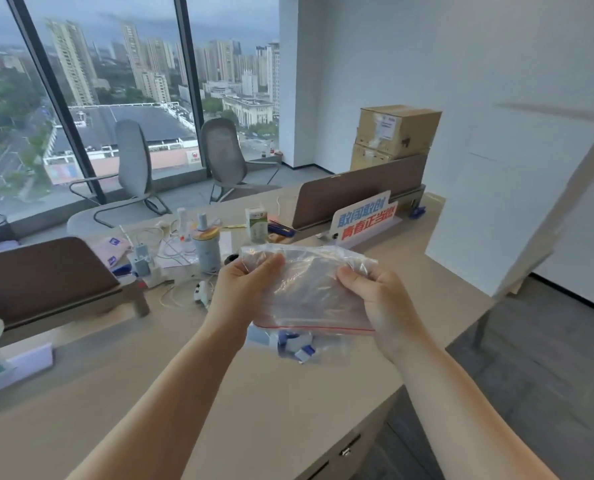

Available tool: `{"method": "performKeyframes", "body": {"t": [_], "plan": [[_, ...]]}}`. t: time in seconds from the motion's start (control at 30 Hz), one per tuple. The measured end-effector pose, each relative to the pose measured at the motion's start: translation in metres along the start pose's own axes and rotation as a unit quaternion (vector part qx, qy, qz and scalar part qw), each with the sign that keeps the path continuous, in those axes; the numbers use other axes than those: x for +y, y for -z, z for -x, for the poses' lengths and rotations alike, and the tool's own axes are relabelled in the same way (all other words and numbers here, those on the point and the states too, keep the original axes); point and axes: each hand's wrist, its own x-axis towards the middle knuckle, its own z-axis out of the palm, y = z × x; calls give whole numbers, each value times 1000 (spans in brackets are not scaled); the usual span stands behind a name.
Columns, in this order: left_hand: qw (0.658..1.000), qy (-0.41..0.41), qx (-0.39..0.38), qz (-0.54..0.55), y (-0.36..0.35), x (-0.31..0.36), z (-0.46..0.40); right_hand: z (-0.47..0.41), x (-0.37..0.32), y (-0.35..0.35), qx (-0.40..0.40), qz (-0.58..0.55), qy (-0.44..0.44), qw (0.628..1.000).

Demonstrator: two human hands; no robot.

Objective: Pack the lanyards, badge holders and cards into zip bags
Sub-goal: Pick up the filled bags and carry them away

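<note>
Two hands on one bag here: our left hand [250, 282] pinches the far left corner of the zip bag [309, 292], thumb on top, and our right hand [375, 299] has its fingers curled round the far right corner, so both are gripping the bag and it's held up off the desk [191, 386]. The red zip line sits on the edge nearest us. Just under that edge, down on the desk, there's another clear packet with blue and white bits in it [295, 344], probably lanyard clips, but it's too blurry to say for sure.

We'd guess the step is getting the bag open or shaken out for filling. Best bet: turn the zip end up, rub the two layers apart with the thumbs, keep the mouth wide.

The bag's thin, glossy, crinkly film, rectangular, floppy and see-through. The desk below is a smooth matte beige
</note>
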Motion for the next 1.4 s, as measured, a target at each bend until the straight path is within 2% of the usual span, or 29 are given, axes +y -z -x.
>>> {"method": "performKeyframes", "body": {"t": [0.27,0.53,0.7,0.97,1.13,1.27,1.4], "plan": [[998,53,-21,-2,-115,-44,-58,-66,17,108,19,31,-23,999],[993,120,15,-12,-154,-98,-148,-180,51,141,-14,48,-81,995],[984,145,91,-42,-155,-127,-199,-262,79,135,-76,34,-140,987],[964,132,227,-42,-157,-145,-252,-374,103,117,-216,48,-141,965],[948,185,259,-15,-151,-212,-231,-387,181,125,-278,122,-158,940],[914,299,251,-107,-153,-296,-202,-370,270,144,-302,199,-239,901],[895,348,232,-155,-156,-337,-178,-356,317,163,-291,216,-298,883]]}}
